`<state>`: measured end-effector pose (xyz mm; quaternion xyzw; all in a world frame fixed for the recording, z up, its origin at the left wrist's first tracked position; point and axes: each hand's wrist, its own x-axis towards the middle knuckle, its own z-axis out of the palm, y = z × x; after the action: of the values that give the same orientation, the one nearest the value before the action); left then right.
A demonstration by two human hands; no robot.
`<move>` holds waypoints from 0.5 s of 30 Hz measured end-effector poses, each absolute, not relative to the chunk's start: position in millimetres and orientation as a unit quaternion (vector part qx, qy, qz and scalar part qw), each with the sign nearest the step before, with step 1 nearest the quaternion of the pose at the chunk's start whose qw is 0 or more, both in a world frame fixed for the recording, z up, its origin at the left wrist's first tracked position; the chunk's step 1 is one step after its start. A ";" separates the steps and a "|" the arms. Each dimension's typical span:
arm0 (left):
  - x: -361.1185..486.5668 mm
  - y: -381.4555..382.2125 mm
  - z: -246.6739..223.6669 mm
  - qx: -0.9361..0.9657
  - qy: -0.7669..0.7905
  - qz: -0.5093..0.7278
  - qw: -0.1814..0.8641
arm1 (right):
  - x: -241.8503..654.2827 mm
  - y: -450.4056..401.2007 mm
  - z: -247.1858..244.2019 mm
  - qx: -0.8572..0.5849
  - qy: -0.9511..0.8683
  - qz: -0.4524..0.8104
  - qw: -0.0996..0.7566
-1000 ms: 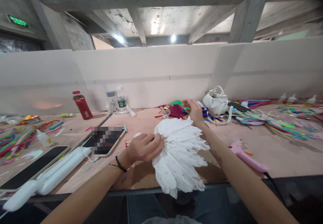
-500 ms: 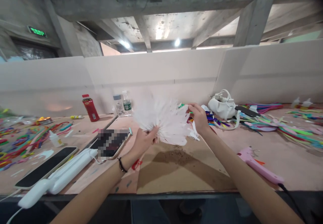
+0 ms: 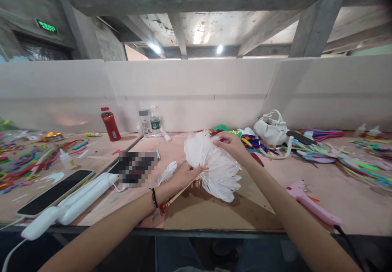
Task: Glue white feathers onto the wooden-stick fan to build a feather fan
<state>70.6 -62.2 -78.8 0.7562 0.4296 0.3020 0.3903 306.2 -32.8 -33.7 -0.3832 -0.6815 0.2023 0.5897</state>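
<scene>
A round white feather fan (image 3: 219,178) is held over the table in front of me, its feathers spread out from a gathered centre. My left hand (image 3: 188,174) is closed round its base, where a thin wooden stick (image 3: 180,193) runs down toward my wrist. At the upper edge of the feathers, my right hand (image 3: 231,145) has thumb and fingers bent together on them; the exact fingertip hold is partly hidden. Beneath the fan lies a brown cardboard sheet (image 3: 196,217). Loose white feathers (image 3: 168,173) lie to the left of my left hand.
On the right lies a pink glue gun (image 3: 312,204) with its cord, behind it several coloured pipe cleaners (image 3: 346,157) and a white handbag (image 3: 269,129). To the left are a phone (image 3: 56,192), a white device (image 3: 85,198), a glue bottle (image 3: 66,159) and a red drink bottle (image 3: 110,125).
The fan has been tilted and lowered to the right, so its gathered centre and stick now show. My right hand has moved left and slightly down onto its upper edge.
</scene>
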 end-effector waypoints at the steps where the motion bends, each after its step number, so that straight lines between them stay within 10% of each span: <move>1: 70.2 -61.0 -80.8 0.756 0.433 0.298 0.389 | 305.7 -32.2 -34.7 -0.386 -0.689 0.202 0.579; 15: 75.4 -66.0 -83.0 0.709 0.419 0.284 0.491 | 309.8 -25.3 -40.1 -0.403 -0.666 0.187 0.599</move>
<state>75.4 -66.0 -83.0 0.7090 0.4185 0.2843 0.4913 309.8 -25.3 -40.1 -0.4032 -0.6664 0.1865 0.5988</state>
